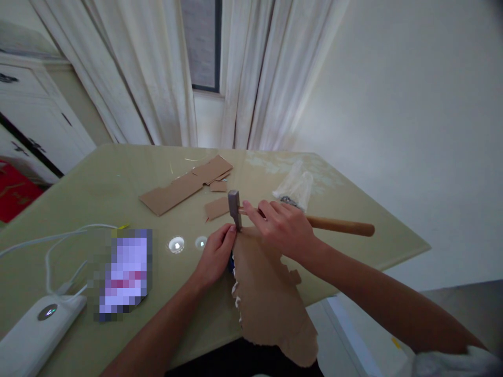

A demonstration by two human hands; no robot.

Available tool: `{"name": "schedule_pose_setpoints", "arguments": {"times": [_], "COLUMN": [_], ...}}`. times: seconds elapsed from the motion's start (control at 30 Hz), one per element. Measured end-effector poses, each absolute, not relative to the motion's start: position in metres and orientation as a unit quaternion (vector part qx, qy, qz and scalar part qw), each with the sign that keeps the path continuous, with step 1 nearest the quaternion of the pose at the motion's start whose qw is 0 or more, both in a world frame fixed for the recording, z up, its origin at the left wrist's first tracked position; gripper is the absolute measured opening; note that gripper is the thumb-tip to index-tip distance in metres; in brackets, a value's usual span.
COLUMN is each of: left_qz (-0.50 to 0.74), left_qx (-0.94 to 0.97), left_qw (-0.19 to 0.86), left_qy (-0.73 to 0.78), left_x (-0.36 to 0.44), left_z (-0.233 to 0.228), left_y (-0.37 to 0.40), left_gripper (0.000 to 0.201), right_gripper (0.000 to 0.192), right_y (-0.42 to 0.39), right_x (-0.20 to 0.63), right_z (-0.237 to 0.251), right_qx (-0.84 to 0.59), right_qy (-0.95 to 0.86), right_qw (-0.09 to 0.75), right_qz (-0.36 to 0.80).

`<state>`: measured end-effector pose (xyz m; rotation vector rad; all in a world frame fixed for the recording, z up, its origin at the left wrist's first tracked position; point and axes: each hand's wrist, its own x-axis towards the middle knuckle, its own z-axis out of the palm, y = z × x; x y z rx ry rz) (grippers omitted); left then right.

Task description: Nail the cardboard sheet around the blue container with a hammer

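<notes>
Wooden-handled hammer [275, 214] in right hand [283, 228]

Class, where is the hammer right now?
The hammer is in the head view's centre, gripped near its head by the right hand, above torn cardboard.

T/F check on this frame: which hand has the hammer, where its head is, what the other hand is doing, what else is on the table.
1. The right hand grips the hammer by its wooden handle. True.
2. The hammer head is raised high above the table. False: it is down at the top edge of the torn cardboard.
3. The left hand rests on the white charger. False: it pinches the cardboard edge beside the hammer head.
4. A long cardboard strip lies farther back on the table. True.
</notes>
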<state>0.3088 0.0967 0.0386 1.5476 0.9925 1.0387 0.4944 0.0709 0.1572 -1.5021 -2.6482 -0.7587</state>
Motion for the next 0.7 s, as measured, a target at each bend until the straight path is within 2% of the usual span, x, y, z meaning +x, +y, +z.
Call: {"name": "schedule_pose_setpoints", "arguments": {"times": [0.33, 0.5, 0.57, 0.7], "left_qz": [0.426, 0.414, 0.415, 0.425], "left_qx": [0.636, 0.633, 0.630, 0.623], "left_qw": [0.494, 0.495, 0.495, 0.482], "left_qy": [0.413, 0.427, 0.430, 0.446], "left_x": [0.309, 0.308, 0.308, 0.309], "left_z": [0.040, 0.040, 0.040, 0.043], "left_y": [0.097, 0.096, 0.094, 0.090], "left_gripper": [0.038, 0.044, 0.045, 0.047], "right_gripper": [0.042, 0.039, 0.036, 0.029], "right_y": [0.076, 0.093, 0.106, 0.128], "right_x": [0.500, 0.512, 0.526, 0.561], "right_z": [0.172, 0.165, 0.152, 0.113], "right_qx": [-0.409, -0.523, -0.590, -0.651], "right_qy": [-0.883, -0.829, -0.791, -0.754], "right_qw": [-0.009, 0.020, 0.041, 0.081], "right_qz": [-0.229, -0.195, -0.156, 0.010]}}
